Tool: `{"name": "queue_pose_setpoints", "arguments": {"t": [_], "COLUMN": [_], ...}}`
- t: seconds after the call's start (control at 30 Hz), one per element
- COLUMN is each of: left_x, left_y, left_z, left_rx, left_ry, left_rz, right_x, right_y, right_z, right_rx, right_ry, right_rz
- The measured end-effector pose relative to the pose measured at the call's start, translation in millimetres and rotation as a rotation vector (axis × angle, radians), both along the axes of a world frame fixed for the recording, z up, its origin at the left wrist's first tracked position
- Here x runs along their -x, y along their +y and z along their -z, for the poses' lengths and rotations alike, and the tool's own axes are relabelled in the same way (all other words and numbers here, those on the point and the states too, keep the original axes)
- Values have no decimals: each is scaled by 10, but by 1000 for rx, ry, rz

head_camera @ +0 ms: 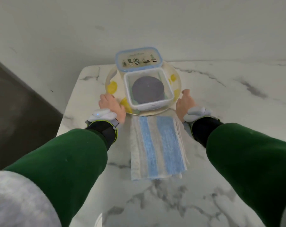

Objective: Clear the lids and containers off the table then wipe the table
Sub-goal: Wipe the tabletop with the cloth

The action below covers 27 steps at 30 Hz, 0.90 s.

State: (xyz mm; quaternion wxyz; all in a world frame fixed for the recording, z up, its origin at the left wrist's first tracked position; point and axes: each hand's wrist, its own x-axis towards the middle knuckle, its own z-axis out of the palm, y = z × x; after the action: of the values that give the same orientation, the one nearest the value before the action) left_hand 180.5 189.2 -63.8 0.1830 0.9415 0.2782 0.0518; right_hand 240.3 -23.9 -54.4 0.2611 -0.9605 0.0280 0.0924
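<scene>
On the marble table (221,95), the left hand (112,106) grips a round lemon-print bowl (112,86) by its rim. I cannot tell whether the right hand (183,103) grasps it. A clear square container (148,106) and a blue-edged lid (138,60) sit inside, with a striped cloth (157,145) just beside.

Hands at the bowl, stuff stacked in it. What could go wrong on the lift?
1. The cactus lid leans tilted on the far rim of the bowl; it may slide off.
2. The square container sits loose in the bowl; a tilt could shift it.
3. The far edge of the striped cloth meets the bowl's near rim and may drag.
</scene>
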Motion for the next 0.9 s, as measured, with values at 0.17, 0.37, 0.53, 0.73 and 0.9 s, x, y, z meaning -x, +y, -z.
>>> {"name": "queue_pose_setpoints", "arguments": {"t": [0.17,0.37,0.53,0.73,0.9], "left_x": [-299,-629,-747,-884,-881], "left_y": [197,379,510,686,752], "left_z": [122,186,264,371,393], "left_rx": [-34,-73,72,71,115], "left_ry": [137,191,137,110,109], "left_rz": [-103,-124,-121,-105,-106], "right_x": [-342,-703,-846,-994,-1042], "right_y": [-9,-45,-83,-58,-55], "right_z": [138,211,126,68,64], "right_rx": [61,161,257,189,256], "right_ry": [129,169,199,198,174], "right_rz": [-20,-10,-187,-202,-243]}}
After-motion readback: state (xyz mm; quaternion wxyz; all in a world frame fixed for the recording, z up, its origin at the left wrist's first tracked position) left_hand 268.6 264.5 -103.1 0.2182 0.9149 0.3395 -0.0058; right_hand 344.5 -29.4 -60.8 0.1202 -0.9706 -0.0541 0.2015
